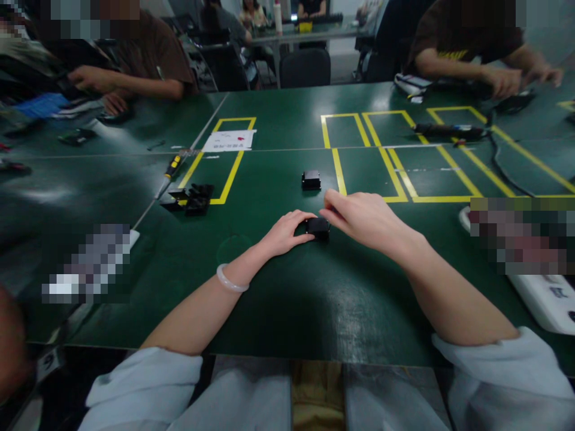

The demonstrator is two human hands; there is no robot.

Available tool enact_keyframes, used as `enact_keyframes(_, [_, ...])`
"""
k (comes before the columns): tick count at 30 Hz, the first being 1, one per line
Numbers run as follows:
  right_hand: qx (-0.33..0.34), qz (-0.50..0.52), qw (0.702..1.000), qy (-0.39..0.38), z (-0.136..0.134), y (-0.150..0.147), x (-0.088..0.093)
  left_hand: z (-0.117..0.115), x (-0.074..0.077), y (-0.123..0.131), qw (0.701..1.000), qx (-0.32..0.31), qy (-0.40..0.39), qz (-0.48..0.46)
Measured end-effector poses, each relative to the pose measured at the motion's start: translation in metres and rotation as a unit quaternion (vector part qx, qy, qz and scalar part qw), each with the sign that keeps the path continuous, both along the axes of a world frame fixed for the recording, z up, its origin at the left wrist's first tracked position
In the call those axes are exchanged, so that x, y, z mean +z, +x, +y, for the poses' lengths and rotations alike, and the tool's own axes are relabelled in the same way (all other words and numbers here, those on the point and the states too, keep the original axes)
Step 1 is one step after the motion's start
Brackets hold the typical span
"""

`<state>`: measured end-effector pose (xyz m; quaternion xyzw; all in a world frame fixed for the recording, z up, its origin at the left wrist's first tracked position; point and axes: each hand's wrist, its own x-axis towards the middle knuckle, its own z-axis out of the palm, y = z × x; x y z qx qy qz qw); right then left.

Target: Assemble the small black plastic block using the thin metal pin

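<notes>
A small black block-shaped part with small metal tabs at its sides rests on the green table in front of me. My left hand grips it from the left, thumb on the near side and fingers on the far side. Just above its right end is my right hand, with fingers curled together in a pinch. Whether anything sits between those fingertips is hidden. Slightly farther away stands a second small black part with a paler top, touched by neither hand.
Black plastic pieces lie at left, near a yellow-and-black screwdriver and a paper label. Yellow tape outlines mark the table. A black corded tool lies at far right. Blurred-out devices flank me; co-workers sit opposite.
</notes>
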<state>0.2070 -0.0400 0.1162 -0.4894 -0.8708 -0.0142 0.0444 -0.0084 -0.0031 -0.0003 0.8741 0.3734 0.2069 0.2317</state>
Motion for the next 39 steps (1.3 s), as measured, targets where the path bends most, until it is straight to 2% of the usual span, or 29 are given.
enact_keyframes(9, [0.010, 0.023, 1.000, -0.008, -0.0011, 0.0011, 0.0008, -0.0010, 0.0004, -0.0006, 1.000, -0.005, -0.001, -0.005])
enact_keyframes(17, [-0.009, -0.005, 1.000, -0.004, -0.0004, -0.0007, 0.0008, -0.0001, -0.0004, -0.0005, 1.000, -0.002, 0.000, -0.003])
enact_keyframes(24, [0.004, 0.024, 1.000, 0.003, -0.0011, 0.0006, -0.0006, -0.0002, -0.0001, 0.0000, 1.000, -0.007, 0.004, -0.006])
enact_keyframes(31, [-0.009, -0.006, 1.000, 0.000, -0.0008, 0.0002, 0.0006, 0.0007, -0.0030, -0.0003, 1.000, -0.006, 0.006, -0.001])
enact_keyframes(39, [0.003, 0.010, 1.000, -0.005, -0.0030, -0.0006, 0.0032, 0.0006, -0.0013, -0.0006, 1.000, 0.000, 0.006, 0.004])
